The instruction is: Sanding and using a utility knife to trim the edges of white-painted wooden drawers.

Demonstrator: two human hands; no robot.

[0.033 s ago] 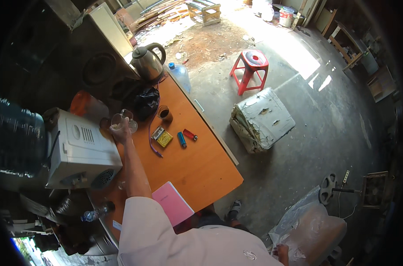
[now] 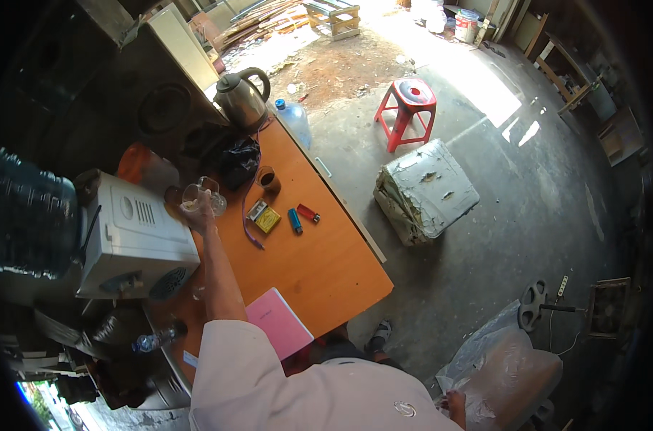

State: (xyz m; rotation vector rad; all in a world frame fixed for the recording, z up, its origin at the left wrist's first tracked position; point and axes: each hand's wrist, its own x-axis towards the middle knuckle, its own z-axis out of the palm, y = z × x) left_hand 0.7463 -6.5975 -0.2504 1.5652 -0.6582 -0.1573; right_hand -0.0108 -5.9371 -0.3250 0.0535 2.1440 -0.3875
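My left hand (image 2: pixel 195 215) reaches across the orange table and is closed around a clear glass mug (image 2: pixel 201 188), beside the water dispenser. Another clear glass shape overlaps it, so I cannot tell whether it is a second glass or the mug's handle. A dark-filled glass (image 2: pixel 267 179) stands a little to the right. Down at the lower right, my right hand (image 2: pixel 455 401) hangs beside a seat covered in clear plastic (image 2: pixel 509 373). Its fingers are too small to read, and whether it touches the plastic is unclear.
On the table (image 2: pixel 341 276) lie a yellow cigarette pack (image 2: pixel 267 220), blue (image 2: pixel 295 221) and red (image 2: pixel 308 212) lighters, a purple cable and a pink notebook (image 2: pixel 279 323). A steel kettle (image 2: pixel 241 100) and white dispenser (image 2: pixel 136 241) flank it. A red stool (image 2: pixel 411 115) and battered box (image 2: pixel 430 190) stand beyond.
The view has shifted very slightly. My left hand stays on the glass mug and my right hand stays by the plastic-covered seat.
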